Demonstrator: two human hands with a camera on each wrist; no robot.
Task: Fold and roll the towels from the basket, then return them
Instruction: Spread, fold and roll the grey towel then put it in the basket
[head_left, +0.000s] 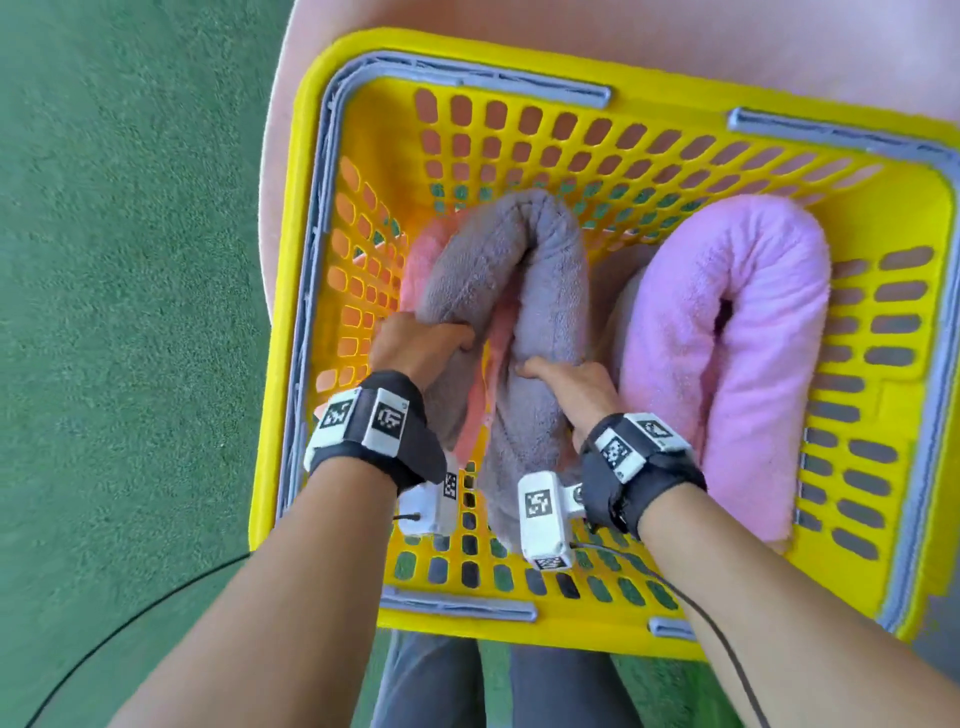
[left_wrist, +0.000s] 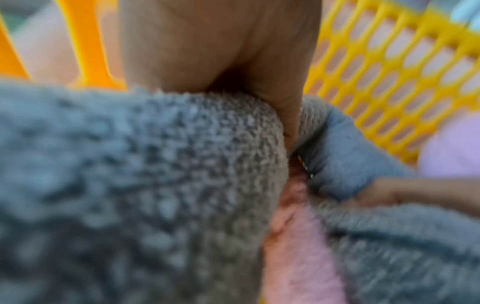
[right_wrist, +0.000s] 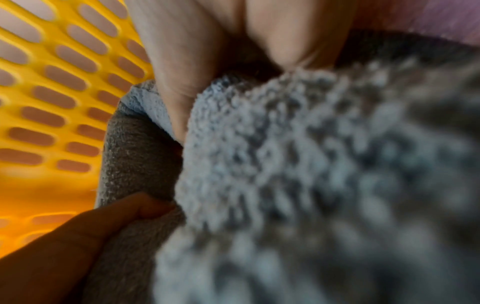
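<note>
We grip the bent grey towel roll (head_left: 511, 291) inside the yellow basket (head_left: 597, 88), left hand (head_left: 421, 340) and right hand (head_left: 571, 387) each clutching one leg, its bend pointing away from us.

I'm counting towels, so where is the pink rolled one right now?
In the head view the pink towel lies bent in the right half of the yellow basket, beside the grey towel that both hands hold.
</note>
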